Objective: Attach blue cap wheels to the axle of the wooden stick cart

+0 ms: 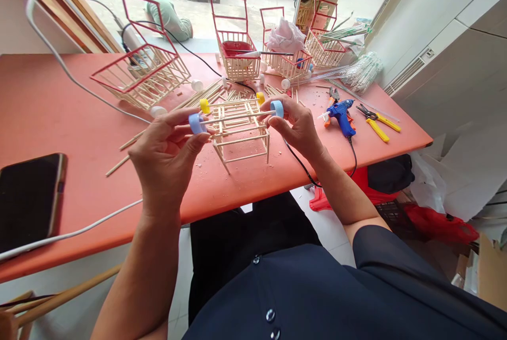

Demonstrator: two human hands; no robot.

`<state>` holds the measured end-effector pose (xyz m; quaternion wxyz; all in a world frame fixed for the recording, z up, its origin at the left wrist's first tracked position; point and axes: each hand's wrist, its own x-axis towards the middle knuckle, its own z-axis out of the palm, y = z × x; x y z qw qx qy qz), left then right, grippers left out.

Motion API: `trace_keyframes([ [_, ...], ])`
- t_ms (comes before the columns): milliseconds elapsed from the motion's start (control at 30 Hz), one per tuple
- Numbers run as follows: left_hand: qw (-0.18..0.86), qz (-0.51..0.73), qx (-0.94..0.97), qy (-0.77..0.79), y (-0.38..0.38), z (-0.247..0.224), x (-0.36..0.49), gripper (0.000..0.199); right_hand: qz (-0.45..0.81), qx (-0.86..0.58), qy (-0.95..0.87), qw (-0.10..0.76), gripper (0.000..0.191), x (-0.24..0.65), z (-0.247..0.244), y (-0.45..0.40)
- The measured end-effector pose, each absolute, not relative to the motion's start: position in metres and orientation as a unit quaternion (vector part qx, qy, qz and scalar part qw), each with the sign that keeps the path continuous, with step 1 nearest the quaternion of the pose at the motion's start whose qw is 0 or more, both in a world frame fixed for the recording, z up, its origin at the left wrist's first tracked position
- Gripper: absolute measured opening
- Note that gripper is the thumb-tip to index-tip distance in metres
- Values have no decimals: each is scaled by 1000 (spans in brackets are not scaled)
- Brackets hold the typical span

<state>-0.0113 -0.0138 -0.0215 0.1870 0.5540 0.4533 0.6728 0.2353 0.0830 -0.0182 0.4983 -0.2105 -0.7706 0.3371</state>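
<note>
My left hand [164, 152] pinches a blue bottle cap [197, 124] at the left end of a thin wooden stick [237, 117]. A lighter blue cap [278, 109] on the stick's right end is between the fingers of my right hand [299, 126]. This stick lies across the top of a small wooden stick frame [241, 144], whose posts point down at the table. Whether it is fixed to the frame I cannot tell. Along the frame's far side sit two yellow caps, a left one [205, 106] and a right one [260, 98].
Red-trimmed stick carts stand along the back, a large one [146, 81] at left. A blue glue gun [341, 115] and yellow-handled pliers [379, 120] lie right. Loose sticks [198, 96] are scattered behind the frame. A phone [31, 197] and white cable [79, 232] lie left.
</note>
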Motion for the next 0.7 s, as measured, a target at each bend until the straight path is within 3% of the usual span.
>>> trace_keyframes([
  [700, 184, 670, 555, 457, -15, -23, -12, 35, 327, -238, -774, 488, 49, 236, -15, 80],
])
